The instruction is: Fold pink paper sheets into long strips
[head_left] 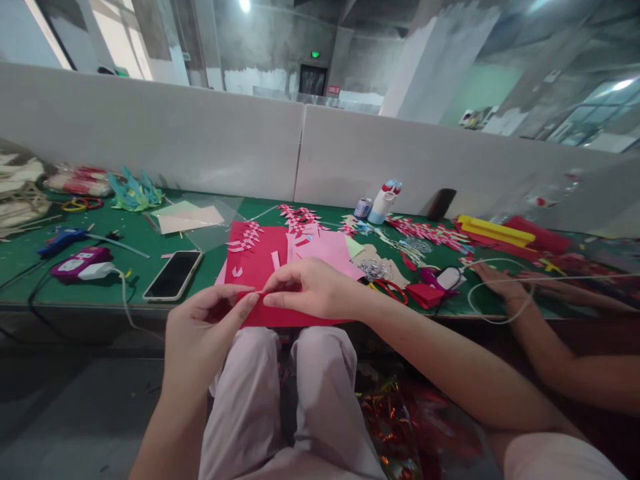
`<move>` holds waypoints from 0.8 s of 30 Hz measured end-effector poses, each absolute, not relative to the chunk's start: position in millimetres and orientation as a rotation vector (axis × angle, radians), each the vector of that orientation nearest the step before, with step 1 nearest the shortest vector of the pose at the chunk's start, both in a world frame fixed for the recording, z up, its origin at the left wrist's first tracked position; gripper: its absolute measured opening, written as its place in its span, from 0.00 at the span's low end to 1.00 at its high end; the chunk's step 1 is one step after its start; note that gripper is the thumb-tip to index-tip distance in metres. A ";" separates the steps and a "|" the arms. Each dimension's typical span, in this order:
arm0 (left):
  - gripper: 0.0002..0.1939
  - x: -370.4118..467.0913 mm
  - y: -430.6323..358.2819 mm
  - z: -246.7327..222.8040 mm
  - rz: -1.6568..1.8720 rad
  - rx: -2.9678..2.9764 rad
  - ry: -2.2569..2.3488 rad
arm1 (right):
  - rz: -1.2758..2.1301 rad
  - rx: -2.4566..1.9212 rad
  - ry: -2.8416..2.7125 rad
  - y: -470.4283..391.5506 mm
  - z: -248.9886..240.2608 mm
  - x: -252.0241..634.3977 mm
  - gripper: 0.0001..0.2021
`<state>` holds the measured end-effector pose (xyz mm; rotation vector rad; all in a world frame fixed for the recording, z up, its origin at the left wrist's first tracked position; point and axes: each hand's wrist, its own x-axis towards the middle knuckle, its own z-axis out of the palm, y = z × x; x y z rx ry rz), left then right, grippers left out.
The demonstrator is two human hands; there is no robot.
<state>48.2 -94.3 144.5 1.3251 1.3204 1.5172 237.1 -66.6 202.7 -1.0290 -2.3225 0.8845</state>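
My left hand (213, 320) and my right hand (313, 290) meet above the front edge of a red paper sheet (257, 267). Thumb and forefinger of each hand pinch a tiny pink piece, probably a paper strip, mostly hidden by the fingertips. Just beyond them a loose pink paper strip (275, 261) and a small folded pink piece (237, 272) lie on the red sheet. A pink paper sheet (327, 250) lies partly under my right hand. Folded pink-and-red paper chains (303, 220) rest at the back of the sheets.
A phone (173, 275), a purple power adapter (83, 263) and a blue glue gun (63, 242) are on the left. A white bottle (384, 202) and a can (363, 208) stand by the partition (380, 153). Another person's hands (500, 280) are at the right, near a white cable (473, 303).
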 end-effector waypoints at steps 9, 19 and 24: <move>0.14 54.0 -94.8 155.3 1.593 1.348 1.431 | 1.066 -1.021 -2.028 -57.6 186.3 234.1 0.11; 0.13 52.6 -93.7 161.2 1.532 1.366 1.414 | 1.066 -1.025 -1.984 -62.7 190.6 230.8 0.10; 0.16 47.3 -92.0 154.9 1.500 1.232 1.321 | 0.952 -1.030 -2.041 -68.0 196.3 229.6 0.09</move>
